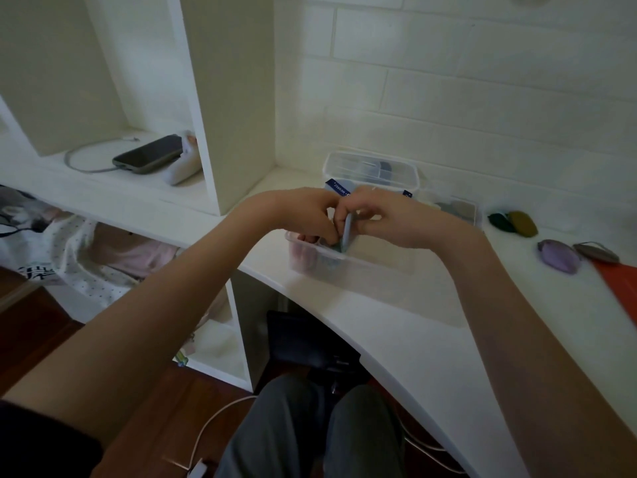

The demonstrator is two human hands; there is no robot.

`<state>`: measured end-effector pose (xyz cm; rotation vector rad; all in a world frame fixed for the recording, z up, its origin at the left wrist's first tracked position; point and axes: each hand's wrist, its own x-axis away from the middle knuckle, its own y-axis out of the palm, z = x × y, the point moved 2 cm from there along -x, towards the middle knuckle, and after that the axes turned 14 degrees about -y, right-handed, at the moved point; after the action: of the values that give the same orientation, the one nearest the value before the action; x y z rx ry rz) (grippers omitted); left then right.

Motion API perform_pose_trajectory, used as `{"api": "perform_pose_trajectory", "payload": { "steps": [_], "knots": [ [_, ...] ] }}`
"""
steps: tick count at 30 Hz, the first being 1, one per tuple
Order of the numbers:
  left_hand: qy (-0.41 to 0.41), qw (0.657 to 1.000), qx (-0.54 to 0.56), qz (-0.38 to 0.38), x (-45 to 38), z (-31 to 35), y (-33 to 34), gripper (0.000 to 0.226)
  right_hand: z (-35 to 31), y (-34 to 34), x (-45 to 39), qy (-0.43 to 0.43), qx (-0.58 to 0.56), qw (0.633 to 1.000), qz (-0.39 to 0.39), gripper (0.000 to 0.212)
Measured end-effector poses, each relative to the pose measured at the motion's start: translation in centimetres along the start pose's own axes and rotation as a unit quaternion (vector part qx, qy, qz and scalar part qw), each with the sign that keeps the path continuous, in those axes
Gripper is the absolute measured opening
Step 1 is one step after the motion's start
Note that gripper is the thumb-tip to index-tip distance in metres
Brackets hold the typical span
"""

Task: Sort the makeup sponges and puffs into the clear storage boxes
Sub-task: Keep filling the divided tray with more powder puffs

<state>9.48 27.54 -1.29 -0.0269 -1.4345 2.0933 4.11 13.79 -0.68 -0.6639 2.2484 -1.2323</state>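
A clear storage box (362,265) stands near the white desk's front edge, with several puffs standing on edge at its left end. My left hand (303,212) reaches into that end, its fingers curled among the puffs. My right hand (389,220) pinches a thin pale blue puff (347,232) and holds it upright over the box. Behind my hands a second clear box (372,169) with a lid and blue clips stands against the wall. Loose puffs lie at the right: a dark green one (499,220), an olive one (524,224), a lilac one (558,257) and a grey one (596,252).
A smaller clear container (458,208) sits right of the lidded box. A red sheet (620,288) lies at the desk's right edge. In the shelf cubby at the left a phone (148,155) lies with a cable. Folded clothes (69,257) fill the lower shelf.
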Motion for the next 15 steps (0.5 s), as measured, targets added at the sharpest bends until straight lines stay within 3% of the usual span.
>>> {"api": "perform_pose_trajectory", "payload": {
  "steps": [3,8,10,12,15],
  "knots": [
    [0.009,0.999,0.011,-0.03,0.1,-0.4,-0.2,0.027,-0.4,-0.3,-0.4,0.023,0.002,1.0,-0.004,0.03],
    [0.003,0.999,0.011,-0.043,0.1,-0.3,-0.6,0.026,-1.1,-0.6,-0.6,0.03,0.021,0.999,0.014,0.041],
    [-0.003,0.999,0.011,-0.049,0.1,-0.3,-0.7,0.024,-1.0,-0.7,-0.6,0.033,0.049,0.998,-0.001,0.031],
    [-0.009,0.999,0.004,-0.049,0.0,-0.2,-0.7,0.035,-1.1,-0.6,-0.6,0.04,0.078,0.996,-0.027,0.018],
    [-0.009,0.999,-0.008,-0.038,0.1,-0.2,-0.8,0.046,-1.7,-0.5,-0.8,0.04,0.131,0.989,-0.06,0.014]
  ]
}}
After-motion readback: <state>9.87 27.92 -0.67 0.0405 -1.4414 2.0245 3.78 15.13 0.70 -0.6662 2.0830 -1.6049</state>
